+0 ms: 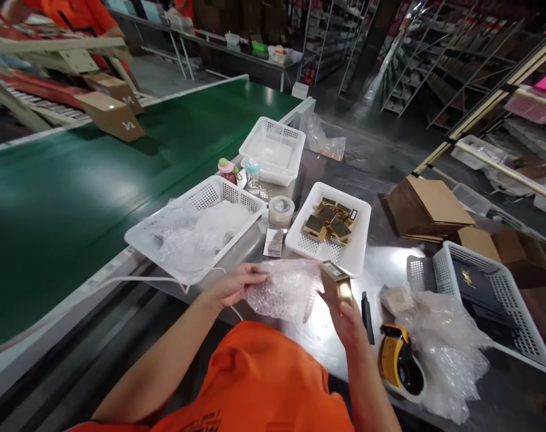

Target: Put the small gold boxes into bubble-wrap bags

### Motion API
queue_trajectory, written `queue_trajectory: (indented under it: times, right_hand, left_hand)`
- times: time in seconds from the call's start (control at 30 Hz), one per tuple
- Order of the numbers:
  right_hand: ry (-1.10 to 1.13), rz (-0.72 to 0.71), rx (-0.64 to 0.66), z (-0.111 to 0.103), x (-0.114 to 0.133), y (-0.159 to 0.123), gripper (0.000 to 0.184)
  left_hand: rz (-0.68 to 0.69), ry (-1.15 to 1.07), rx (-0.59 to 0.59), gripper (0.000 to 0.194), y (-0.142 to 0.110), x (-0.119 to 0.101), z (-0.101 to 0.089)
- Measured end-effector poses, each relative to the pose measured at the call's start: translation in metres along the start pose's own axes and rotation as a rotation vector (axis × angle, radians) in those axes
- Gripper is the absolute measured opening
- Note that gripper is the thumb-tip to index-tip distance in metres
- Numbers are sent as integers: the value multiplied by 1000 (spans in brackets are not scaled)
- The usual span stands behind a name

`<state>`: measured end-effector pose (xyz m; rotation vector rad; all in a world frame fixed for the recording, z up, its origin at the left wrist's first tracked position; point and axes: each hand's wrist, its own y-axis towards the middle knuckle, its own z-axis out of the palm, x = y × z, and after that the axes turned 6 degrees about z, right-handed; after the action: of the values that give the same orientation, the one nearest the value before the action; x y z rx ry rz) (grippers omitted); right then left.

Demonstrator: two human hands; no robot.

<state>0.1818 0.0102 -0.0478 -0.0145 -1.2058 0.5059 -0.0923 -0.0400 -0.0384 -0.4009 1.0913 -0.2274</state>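
Pinched in the fingers of my left hand (pixel 237 285) is the edge of a sheet of bubble wrap (pixel 282 291), spread out in front of my chest. My right hand (pixel 345 318) grips a small gold box (pixel 338 282), held upright at the right edge of the wrap. Just beyond it stands a white perforated basket (pixel 295 243) with several similar gold boxes (pixel 329 222) lying in it. A black box cutter (pixel 367 318) lies on the metal table, right of my right hand. Behind the wrap are a small printed card (pixel 273 243) and rolls of clear tape (pixel 281 211).
Left, a basket (pixel 133 237) holds bubble wrap; a green conveyor (pixel 187 129) carries cartons (pixel 108 114). An empty basket (pixel 273 141) and two bottles (pixel 252 171) stand behind. Right are a yellow tape dispenser (pixel 392 357), crumpled bubble wrap (pixel 448 348), a basket with dark packaging (pixel 448 258) and flattened cardboard (pixel 428 204).
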Motion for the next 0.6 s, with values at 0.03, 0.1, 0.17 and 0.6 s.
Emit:
queue_trajectory:
  times: [0.03,0.1,0.17,0.6]
  right_hand:
    - [-26,-61,-96,-1,0,0,72]
    - [-76,-136,-231,-1,0,-2,85]
    - [-102,-131,-243,3,0,-6,93]
    - [319,170,-242,37,-26,-9,49]
  left_hand:
    - [67,91,-112,35,-2,-3,-3]
    - [274,384,-424,35,-5,-9,-7]
    - [472,728,-647,45,-7,-11,-4]
    - [281,263,-11,34,0,44,56]
